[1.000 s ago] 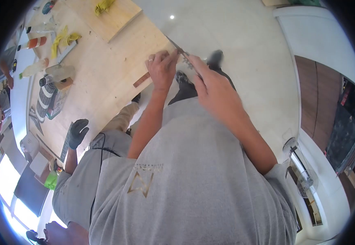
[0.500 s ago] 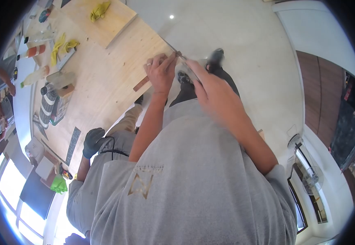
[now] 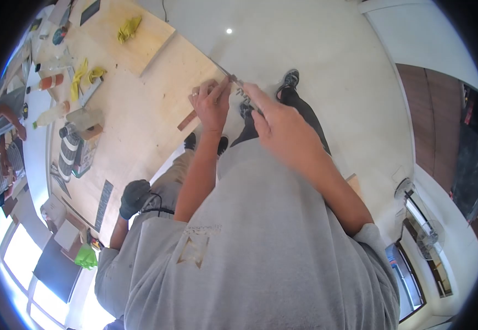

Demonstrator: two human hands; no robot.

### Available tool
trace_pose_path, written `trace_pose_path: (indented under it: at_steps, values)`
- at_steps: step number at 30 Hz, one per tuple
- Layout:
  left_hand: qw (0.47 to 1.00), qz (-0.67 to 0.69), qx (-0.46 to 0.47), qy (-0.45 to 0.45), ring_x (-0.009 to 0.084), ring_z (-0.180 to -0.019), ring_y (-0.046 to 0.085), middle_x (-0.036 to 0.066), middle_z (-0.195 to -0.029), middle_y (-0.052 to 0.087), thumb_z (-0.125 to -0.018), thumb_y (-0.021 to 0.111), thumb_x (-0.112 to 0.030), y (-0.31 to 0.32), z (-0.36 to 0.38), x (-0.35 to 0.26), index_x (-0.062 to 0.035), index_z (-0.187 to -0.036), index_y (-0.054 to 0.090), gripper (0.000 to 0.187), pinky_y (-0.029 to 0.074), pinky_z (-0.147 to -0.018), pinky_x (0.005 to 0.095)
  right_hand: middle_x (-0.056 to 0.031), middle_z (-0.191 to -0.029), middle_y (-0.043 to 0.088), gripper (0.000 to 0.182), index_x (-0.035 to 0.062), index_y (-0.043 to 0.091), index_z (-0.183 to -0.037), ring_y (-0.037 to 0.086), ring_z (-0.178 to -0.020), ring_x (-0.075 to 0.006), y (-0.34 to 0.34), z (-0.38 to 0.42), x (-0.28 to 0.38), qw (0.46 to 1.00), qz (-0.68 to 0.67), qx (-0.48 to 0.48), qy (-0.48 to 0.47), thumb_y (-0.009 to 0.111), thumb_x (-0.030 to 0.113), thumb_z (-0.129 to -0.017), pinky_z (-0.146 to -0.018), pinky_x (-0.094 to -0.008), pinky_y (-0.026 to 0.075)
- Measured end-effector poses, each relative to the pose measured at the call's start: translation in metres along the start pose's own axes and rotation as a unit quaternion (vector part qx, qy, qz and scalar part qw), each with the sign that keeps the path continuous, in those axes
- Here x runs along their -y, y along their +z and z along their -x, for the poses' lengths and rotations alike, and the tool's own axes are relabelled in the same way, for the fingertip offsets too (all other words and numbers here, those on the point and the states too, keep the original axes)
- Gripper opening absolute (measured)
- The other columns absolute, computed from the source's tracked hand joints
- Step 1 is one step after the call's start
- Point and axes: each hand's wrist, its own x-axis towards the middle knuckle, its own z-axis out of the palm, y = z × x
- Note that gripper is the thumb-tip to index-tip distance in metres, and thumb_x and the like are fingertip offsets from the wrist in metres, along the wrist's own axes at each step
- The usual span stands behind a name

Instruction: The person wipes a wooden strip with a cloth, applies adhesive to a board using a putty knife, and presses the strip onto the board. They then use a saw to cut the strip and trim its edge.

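Pale plywood bench (image 3: 140,110) ran along the left, with a co-worker's black-gloved hand (image 3: 134,198) at its near edge. Left hand (image 3: 211,104) pinched a small wooden strip (image 3: 189,118) at the bench's corner. Right hand (image 3: 277,124) was closed around a thin metal tool (image 3: 242,93) just beside it.

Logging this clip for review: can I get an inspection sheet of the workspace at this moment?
Surface: pale plywood bench, a smaller board on top.
Job's things: thin metal tool at the bench edge, wooden strip beside it.
Clutter: yellow cloths, bottles, striped roll.
Hands: left hand and right hand both pinch the tool.
Cables: black cord on a co-worker's back.
Surroundings: white floor, co-worker's black glove.
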Motion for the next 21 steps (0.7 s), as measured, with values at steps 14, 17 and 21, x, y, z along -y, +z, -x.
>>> trace_pose_path:
  at_steps: [14, 17, 21]
  values:
    - [1.000, 0.009, 0.027, 0.009, 0.0213, -0.093, 0.060, -0.003, -0.103, 0.070, -0.084, 0.087, -0.009, -0.004, -0.002, -0.002, -0.0180, -0.103, 0.089, 0.021, 0.041, -0.091, 0.0402, -0.0261, -0.100, 0.073, 0.056, 0.0131, 0.045, -0.163, 0.073, -0.093, -0.0470, 0.015, -0.016, -0.012, 1.000, 0.006, 0.019, 0.021, 0.058, 0.011, -0.109, -0.080, -0.0559, 0.056]
    - [0.999, 0.015, 0.042, -0.015, 0.0212, -0.092, 0.059, -0.003, -0.102, 0.070, -0.086, 0.088, -0.010, -0.008, -0.004, -0.008, -0.0176, -0.103, 0.089, 0.019, 0.040, -0.091, 0.0403, -0.0263, -0.100, 0.072, 0.057, 0.0140, 0.044, -0.164, 0.073, -0.093, -0.0474, 0.014, -0.013, -0.005, 0.999, 0.015, 0.028, 0.025, 0.058, 0.011, -0.109, -0.080, -0.0556, 0.057]
    - [0.999, 0.034, 0.014, -0.009, 0.0185, -0.089, 0.056, -0.007, -0.099, 0.066, -0.084, 0.094, -0.019, -0.002, -0.003, -0.004, -0.0301, -0.113, 0.090, 0.032, 0.039, -0.087, 0.0401, -0.0251, -0.095, 0.071, 0.061, 0.0099, 0.040, -0.165, 0.074, -0.078, -0.0451, -0.024, 0.034, 0.015, 0.998, 0.023, 0.053, 0.025, 0.060, 0.012, -0.108, -0.066, -0.0533, 0.060]
